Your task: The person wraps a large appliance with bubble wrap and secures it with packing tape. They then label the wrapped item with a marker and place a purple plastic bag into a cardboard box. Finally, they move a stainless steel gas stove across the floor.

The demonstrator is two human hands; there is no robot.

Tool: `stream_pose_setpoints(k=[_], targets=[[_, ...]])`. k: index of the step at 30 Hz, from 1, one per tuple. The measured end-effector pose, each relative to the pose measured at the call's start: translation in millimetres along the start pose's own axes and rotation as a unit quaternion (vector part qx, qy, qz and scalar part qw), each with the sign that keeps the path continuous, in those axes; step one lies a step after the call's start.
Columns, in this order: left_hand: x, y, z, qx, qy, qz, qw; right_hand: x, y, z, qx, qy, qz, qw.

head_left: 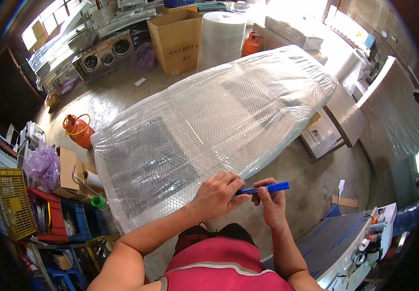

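Note:
A blue marker pen (280, 186) lies level between my two hands, just past the near edge of a large table-like piece wrapped in bubble wrap (190, 126). My right hand (270, 198) grips the pen between thumb and fingers, its blue end sticking out to the right. My left hand (217, 194) is closed, with the pen's left end between its thumb and curled fingers, where the tip is hidden. It is over the near edge of the wrap; whether it touches the film I cannot tell. Through the bubble wrap a darker panel shows at the left.
Orange gas cylinders stand to the left (78, 130) and at the back (251, 44). Behind are a tall cardboard box (175, 41) and a bubble wrap roll (221, 39). Crates (13, 201) crowd the left; a metal stand (333, 126) and a workbench (333, 245) are at right.

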State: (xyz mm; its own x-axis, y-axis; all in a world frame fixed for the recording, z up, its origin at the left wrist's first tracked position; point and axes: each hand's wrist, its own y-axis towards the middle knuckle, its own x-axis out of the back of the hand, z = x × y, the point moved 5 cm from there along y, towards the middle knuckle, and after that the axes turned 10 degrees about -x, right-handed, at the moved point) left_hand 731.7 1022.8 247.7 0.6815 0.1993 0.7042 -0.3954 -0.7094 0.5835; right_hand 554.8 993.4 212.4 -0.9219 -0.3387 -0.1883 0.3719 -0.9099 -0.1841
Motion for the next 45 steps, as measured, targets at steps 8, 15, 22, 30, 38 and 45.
stream_pose_setpoints(k=[8, 15, 22, 30, 38, 45], targets=[[-33, -2, 42, 0.169, -0.055, 0.021, 0.984, -7, 73, -8, -0.025, 0.031, 0.069, 0.997], [-67, 13, 49, 0.297, -0.233, -0.010, 0.926, 21, 108, -20, -0.091, 0.074, 0.138, 0.983], [-114, 9, 45, 0.298, -0.362, 0.028, 0.883, 74, 61, -6, 0.103, -0.118, -0.165, 0.974], [-136, -4, -13, 0.236, -0.465, 0.257, 0.814, 83, -49, -30, 0.215, -0.494, -0.272, 0.798], [-149, 15, -70, 0.108, -0.389, 0.166, 0.900, 114, -118, -76, 0.044, -0.096, -0.405, 0.908], [-175, 7, -104, 0.026, -0.346, 0.304, 0.888, 110, -148, -96, 0.073, 0.019, -0.337, 0.939]])
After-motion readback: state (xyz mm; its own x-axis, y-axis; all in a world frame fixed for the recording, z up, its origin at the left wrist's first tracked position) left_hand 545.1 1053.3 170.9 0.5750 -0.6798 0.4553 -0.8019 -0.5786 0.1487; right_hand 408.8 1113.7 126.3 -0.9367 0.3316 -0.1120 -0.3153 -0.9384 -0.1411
